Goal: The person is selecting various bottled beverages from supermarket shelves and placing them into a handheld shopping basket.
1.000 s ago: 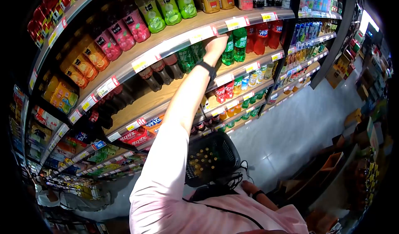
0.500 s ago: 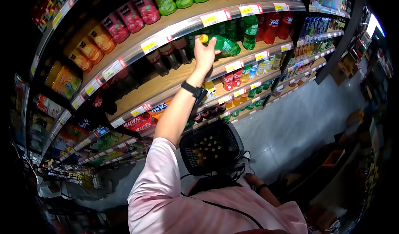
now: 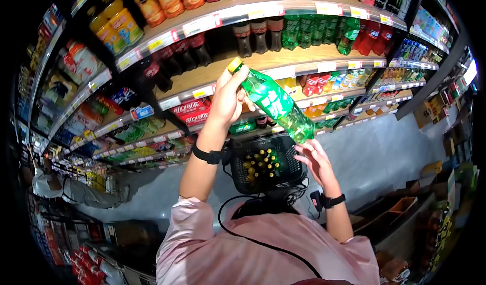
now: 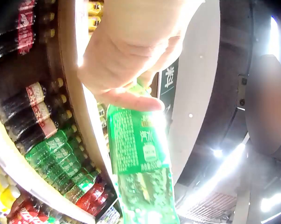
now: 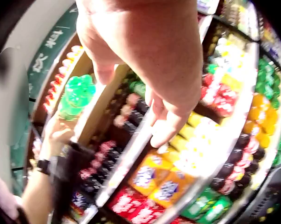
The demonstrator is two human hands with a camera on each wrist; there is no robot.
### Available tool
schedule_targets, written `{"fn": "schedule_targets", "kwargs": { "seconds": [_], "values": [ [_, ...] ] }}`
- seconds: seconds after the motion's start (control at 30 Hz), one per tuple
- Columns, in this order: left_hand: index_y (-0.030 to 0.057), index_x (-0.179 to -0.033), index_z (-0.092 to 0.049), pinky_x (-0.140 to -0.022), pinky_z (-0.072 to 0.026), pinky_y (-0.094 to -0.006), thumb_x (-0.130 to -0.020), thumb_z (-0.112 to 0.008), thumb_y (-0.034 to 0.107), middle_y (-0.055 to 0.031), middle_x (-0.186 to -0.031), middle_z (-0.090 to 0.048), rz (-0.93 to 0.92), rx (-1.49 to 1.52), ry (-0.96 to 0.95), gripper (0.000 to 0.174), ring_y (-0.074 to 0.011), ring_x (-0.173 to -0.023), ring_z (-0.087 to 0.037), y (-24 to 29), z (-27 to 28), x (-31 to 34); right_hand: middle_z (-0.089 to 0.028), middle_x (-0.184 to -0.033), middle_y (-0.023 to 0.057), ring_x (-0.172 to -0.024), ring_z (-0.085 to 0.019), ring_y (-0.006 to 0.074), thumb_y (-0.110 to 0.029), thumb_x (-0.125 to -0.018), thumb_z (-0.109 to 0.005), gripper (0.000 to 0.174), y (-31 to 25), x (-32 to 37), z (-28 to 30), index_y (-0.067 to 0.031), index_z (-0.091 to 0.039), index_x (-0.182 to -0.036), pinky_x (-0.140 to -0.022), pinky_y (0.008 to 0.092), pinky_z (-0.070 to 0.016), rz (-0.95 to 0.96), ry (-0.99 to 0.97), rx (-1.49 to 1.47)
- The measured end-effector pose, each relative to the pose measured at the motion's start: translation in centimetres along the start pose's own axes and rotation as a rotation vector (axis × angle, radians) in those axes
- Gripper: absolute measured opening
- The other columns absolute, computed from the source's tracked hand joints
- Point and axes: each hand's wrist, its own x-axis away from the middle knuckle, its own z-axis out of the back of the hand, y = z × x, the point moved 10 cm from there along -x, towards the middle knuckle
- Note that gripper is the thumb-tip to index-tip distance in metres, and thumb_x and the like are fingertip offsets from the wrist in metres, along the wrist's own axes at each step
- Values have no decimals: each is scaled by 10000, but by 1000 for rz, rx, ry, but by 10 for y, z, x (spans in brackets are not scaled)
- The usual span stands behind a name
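Note:
A green bottle (image 3: 277,103) with a yellow cap slants down to the right in the head view. The left hand (image 3: 230,98) grips it near the cap, fingers curled round the neck. In the left wrist view the left hand (image 4: 131,56) covers the neck, above the green label of the bottle (image 4: 139,140). Close by the bottle's base is the right hand (image 3: 319,166), fingers spread; whether it touches is unclear. The right wrist view shows the right hand (image 5: 145,60) holding nothing, with the bottle's base (image 5: 78,93) beyond it.
A black basket (image 3: 268,166) holding several yellow-capped bottles stands below the hands. Curved shelves (image 3: 202,72) of drinks run across the front. Black cables hang near the basket. Boxes (image 3: 405,204) lie at the right, and a person (image 3: 50,184) is at the far left.
The left hand has drawn the green bottle off the shelf, back toward the body and above the basket. The right hand has risen from beside the body to the bottle's base.

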Motion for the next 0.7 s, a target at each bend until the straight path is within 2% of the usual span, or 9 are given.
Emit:
{"fn": "schedule_targets", "kwargs": {
  "seconds": [0.07,0.13,0.17,0.3,0.37,0.4,0.47,0.67,0.7],
  "values": [
    [62,-1108,-509,-384,-524,-261,-1016,-600,219,8,-775,-530,131,-19,-53,204,-24,-512,-440,12,-2,17,-527,-1428,176,-1324,-518,317,-359,-951,-662,746,-49,7,-105,-21,-320,-1523,-1080,510,-444,108,-243,-101],
    [57,-1102,-524,-375,-512,-245,-1008,-616,235,15,-782,-538,148,-90,-121,221,-11,-518,-442,21,-2,28,-548,-1384,182,-1223,-597,297,-234,-926,-699,730,-64,22,-167,-16,-315,-1507,-1029,479,-504,93,-352,-219],
    [53,-1094,-541,-371,-506,-230,-1003,-630,252,22,-786,-542,155,-104,-106,236,-2,-521,-448,27,3,33,-548,-1384,182,-1223,-597,297,-234,-926,-699,730,-58,24,-171,-16,-315,-1507,-1029,479,-504,81,-355,-219],
    [44,-1064,-557,-373,-502,-218,-1011,-624,253,39,-729,-515,140,-115,-134,226,3,-488,-434,44,3,48,-632,-1256,158,-1080,-670,269,-181,-903,-720,622,-39,24,-177,-22,-406,-1416,-911,427,-562,36,-323,-116],
    [-24,-1176,-573,-384,-511,-205,-1039,-571,279,-192,-1034,-702,177,-169,-194,332,-18,-489,-491,37,4,50,-655,-1216,146,-1053,-681,253,-178,-889,-740,608,-38,31,-180,-26,-435,-1391,-865,396,-569,42,-329,-105],
    [-24,-1176,-573,-384,-511,-205,-1039,-571,279,-192,-1034,-702,177,-166,-196,332,-18,-489,-491,36,5,49,-655,-1216,146,-1053,-681,253,-178,-889,-740,608,-37,32,-179,-26,-435,-1391,-865,396,-569,42,-328,-102],
    [-45,-1265,-571,-386,-496,-197,-1048,-554,296,-186,-1027,-704,213,-101,-199,404,-17,-492,-499,29,2,50,-653,-1223,141,-1047,-681,240,-169,-878,-746,608,-35,37,-179,-24,-441,-1384,-872,389,-566,20,-350,-62],
    [-64,-1281,-567,-369,-414,-199,-1055,-536,262,-136,-1007,-716,230,-116,-244,397,-18,-477,-465,12,-7,50,-647,-1233,139,-1042,-679,217,-139,-834,-756,644,-34,40,-163,-23,-435,-1381,-893,356,-546,-2,-340,3],
    [-61,-1279,-572,-373,-390,-197,-1054,-541,260,-126,-995,-719,228,-122,-259,393,-15,-478,-455,8,-7,49,-628,-1268,165,-1038,-681,238,-194,-813,-775,724,-30,40,-160,-27,-411,-1416,-869,371,-553,-44,-347,15]
  ]
}}
